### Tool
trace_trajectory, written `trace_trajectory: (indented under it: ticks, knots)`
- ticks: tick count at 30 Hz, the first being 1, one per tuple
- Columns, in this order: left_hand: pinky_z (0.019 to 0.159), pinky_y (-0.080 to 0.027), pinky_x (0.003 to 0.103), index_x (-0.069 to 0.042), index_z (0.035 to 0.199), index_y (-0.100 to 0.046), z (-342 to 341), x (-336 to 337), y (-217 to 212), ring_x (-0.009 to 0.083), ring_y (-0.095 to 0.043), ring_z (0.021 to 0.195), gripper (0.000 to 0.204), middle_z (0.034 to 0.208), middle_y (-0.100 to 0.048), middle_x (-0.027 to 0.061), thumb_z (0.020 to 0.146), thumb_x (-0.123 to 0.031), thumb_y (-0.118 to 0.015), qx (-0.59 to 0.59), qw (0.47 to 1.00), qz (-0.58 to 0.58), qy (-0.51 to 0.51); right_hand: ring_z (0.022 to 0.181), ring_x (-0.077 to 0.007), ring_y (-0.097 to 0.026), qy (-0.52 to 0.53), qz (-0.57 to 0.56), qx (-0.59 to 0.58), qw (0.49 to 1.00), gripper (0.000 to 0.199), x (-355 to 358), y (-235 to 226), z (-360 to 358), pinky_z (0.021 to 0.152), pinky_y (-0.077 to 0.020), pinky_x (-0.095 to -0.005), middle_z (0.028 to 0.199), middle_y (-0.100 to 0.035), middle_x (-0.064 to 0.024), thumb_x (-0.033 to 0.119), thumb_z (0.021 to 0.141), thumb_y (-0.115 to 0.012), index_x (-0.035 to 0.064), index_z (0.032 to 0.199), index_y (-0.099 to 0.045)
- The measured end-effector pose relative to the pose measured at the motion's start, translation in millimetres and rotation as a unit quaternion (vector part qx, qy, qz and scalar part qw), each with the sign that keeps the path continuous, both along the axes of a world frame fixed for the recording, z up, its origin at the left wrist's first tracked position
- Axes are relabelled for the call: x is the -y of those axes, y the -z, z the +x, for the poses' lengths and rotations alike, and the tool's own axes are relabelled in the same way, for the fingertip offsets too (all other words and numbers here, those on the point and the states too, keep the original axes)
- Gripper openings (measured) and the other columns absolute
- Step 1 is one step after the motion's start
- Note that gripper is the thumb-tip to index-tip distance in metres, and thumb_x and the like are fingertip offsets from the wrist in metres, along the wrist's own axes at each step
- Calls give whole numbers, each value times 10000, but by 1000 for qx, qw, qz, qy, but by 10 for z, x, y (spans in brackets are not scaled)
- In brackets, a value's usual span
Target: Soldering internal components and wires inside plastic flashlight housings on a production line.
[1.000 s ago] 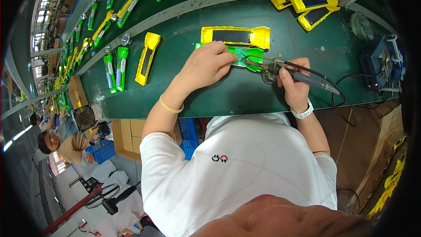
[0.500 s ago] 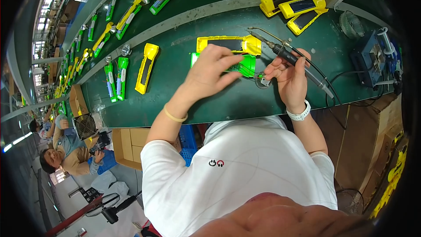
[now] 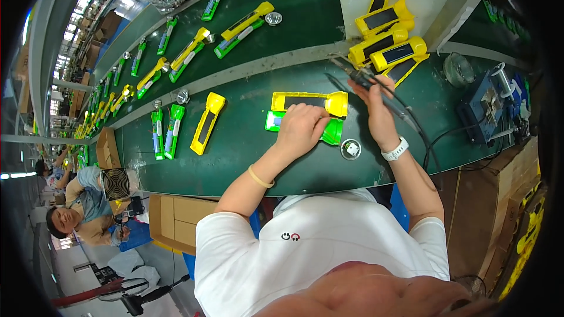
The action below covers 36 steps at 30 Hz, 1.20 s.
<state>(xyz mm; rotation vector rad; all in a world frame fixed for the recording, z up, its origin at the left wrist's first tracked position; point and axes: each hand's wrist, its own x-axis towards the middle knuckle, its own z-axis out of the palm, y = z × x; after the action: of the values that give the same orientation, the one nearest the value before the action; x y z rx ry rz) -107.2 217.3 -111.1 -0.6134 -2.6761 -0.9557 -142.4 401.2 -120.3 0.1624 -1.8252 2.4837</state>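
Observation:
My left hand (image 3: 303,130) is over a green flashlight half-shell (image 3: 332,131), with its fingers curled together where the shell meets the yellow half-shell (image 3: 284,101). Whatever those fingers pinch is hidden beneath them. The yellow half, with a dark panel, lies just beyond the green one. A round reflector (image 3: 351,149) with a white piece at its centre rests on the bench to their right. In my right hand (image 3: 377,108) is a soldering iron (image 3: 361,78), raised to the right of the shells, its tip toward the far left.
Yellow shells (image 3: 393,47) are piled at the far right. A blue soldering station (image 3: 479,111) with a solder spool stands right, beside a glass jar (image 3: 458,69). Another yellow shell (image 3: 207,123) and green halves (image 3: 173,132) lie left. A raised rail (image 3: 247,78) crosses behind. A co-worker (image 3: 88,217) sits left.
My right hand has swung the soldering iron away from the reflector, up and outward. My left hand has closed its fingers over the shells. The whole view has shifted a little.

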Motion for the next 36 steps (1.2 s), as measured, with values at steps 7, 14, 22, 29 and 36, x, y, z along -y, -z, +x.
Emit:
trace_trajectory:
  ticks: [7, 14, 22, 29, 36]
  knots:
    - [710, -408, 378, -58, 783, -554, -81, 266, -53, 288, -514, 793, 122, 806, -529, 102, 708, -64, -649, -18, 999, 25, 30, 981, -245, -591, -90, -43, 87, 991, 286, -73, -38, 252, 881, -466, -356, 1081, -526, -150, 256, 962, -415, 55, 1141, -319]
    - [628, -448, 351, -66, 810, -568, -150, 208, -105, 254, -543, 714, 115, 730, -556, 71, 726, -50, -645, 79, 990, -44, 109, 635, -96, -484, 13, 9, 33, 999, 273, -371, 3, 485, 561, -395, -209, 859, -541, -78, 272, 920, -509, 52, 1045, -405]
    - [657, -468, 345, -74, 815, -627, -144, 231, -120, 250, -556, 762, 98, 764, -579, 68, 718, -57, -627, 138, 985, -25, 100, 611, -75, -475, 32, 169, 22, 985, 249, -412, 73, 702, 568, -421, -220, 793, -525, -39, 108, 802, -658, 29, 891, -439]
    - [674, -472, 356, -63, 804, -635, -167, 189, -143, 262, -563, 763, 83, 758, -584, 84, 725, -68, -610, 158, 982, -54, 91, 621, -80, -501, 13, 211, 5, 977, 260, -373, 16, 698, 563, -431, -235, 749, -559, -44, 122, 786, -678, 28, 871, -450]
    - [685, -473, 356, -54, 797, -628, -159, 173, -107, 262, -571, 764, 74, 764, -590, 90, 724, -55, -617, 154, 983, -56, 77, 595, -70, -497, -10, 275, 3, 961, 270, -314, 11, 670, 537, -430, -230, 716, -556, -34, 133, 780, -694, 19, 864, -464]
